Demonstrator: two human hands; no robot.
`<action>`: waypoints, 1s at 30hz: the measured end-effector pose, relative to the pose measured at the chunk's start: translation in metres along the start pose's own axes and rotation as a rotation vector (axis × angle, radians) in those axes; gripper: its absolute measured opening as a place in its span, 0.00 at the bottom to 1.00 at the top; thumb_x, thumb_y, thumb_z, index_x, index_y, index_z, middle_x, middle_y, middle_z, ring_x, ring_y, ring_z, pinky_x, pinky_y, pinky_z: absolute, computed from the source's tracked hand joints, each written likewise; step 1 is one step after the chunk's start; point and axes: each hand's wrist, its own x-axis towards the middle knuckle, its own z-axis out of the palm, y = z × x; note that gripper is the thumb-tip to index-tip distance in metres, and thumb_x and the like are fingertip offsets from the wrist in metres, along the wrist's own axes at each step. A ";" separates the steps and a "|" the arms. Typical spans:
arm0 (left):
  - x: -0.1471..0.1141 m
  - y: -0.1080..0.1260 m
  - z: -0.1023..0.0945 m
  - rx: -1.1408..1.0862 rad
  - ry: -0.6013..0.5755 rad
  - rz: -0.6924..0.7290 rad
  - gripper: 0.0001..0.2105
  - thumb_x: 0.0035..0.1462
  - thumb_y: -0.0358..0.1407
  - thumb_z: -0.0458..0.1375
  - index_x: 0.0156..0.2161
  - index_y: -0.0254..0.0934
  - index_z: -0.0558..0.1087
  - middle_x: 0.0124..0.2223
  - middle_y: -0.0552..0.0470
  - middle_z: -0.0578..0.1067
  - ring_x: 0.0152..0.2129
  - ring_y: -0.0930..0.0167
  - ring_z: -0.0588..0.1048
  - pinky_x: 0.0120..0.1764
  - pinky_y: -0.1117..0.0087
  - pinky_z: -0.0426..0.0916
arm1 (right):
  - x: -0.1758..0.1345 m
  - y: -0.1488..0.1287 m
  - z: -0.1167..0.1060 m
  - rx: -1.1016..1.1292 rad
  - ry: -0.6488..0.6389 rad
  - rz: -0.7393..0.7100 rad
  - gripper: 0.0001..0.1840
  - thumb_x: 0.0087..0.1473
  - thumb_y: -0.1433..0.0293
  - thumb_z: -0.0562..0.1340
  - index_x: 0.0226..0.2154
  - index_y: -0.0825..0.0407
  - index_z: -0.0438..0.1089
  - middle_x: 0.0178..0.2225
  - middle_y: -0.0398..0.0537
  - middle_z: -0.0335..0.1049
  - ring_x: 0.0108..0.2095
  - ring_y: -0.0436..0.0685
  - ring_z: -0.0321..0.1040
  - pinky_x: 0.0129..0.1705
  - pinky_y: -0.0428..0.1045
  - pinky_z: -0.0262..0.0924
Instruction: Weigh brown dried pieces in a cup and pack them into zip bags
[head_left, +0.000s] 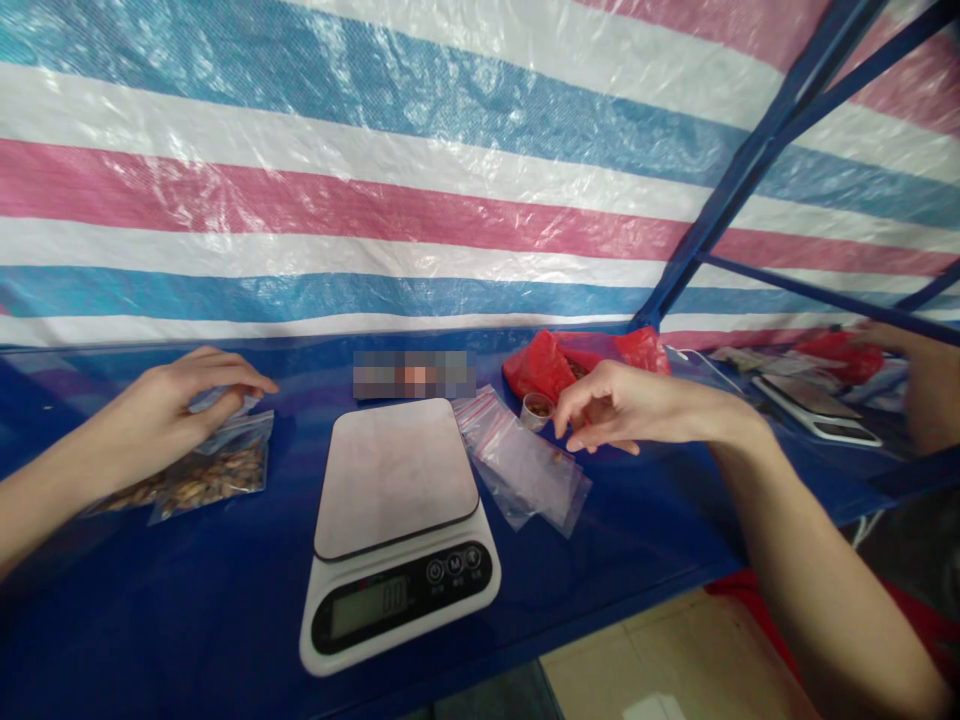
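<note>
At the left, my left hand hovers over clear zip bags filled with brown seed-like pieces. Its fingers are stretched out and the thumb is apart; clear plastic shows behind them. My right hand is loosely bent, fingers apart, close beside a small white cup that holds some brown pieces. Nothing shows between those fingers. Under and in front of it lie flat zip bags, with a small brown bit on one. Between my hands stands a white kitchen scale with a bare plate, its display reading about 0.0.
A red plastic bag with brown pieces lies open behind the cup. A blurred-out object sits behind the scale. Blue frame bars rise at the right. Beyond them are another person's arm and a second scale.
</note>
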 end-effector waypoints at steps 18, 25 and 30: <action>0.000 0.010 -0.004 -0.104 -0.024 -0.040 0.10 0.52 0.48 0.59 0.38 0.68 0.81 0.41 0.55 0.84 0.47 0.49 0.77 0.54 0.42 0.71 | 0.007 -0.006 0.009 -0.156 0.386 -0.146 0.19 0.59 0.51 0.70 0.36 0.50 0.83 0.27 0.46 0.77 0.26 0.53 0.66 0.29 0.49 0.58; 0.000 0.008 -0.003 -0.069 -0.023 -0.059 0.12 0.56 0.50 0.57 0.38 0.58 0.83 0.43 0.52 0.85 0.48 0.52 0.78 0.55 0.47 0.73 | 0.007 0.032 -0.016 -0.455 0.708 -0.032 0.13 0.64 0.59 0.63 0.33 0.48 0.78 0.25 0.45 0.75 0.25 0.55 0.66 0.31 0.52 0.59; -0.003 0.011 -0.003 -0.084 -0.013 -0.015 0.10 0.59 0.47 0.57 0.41 0.61 0.81 0.43 0.53 0.84 0.47 0.53 0.78 0.53 0.49 0.72 | 0.010 0.078 -0.033 -0.521 0.523 -0.062 0.16 0.51 0.68 0.68 0.44 0.47 0.82 0.47 0.53 0.82 0.44 0.65 0.78 0.50 0.57 0.72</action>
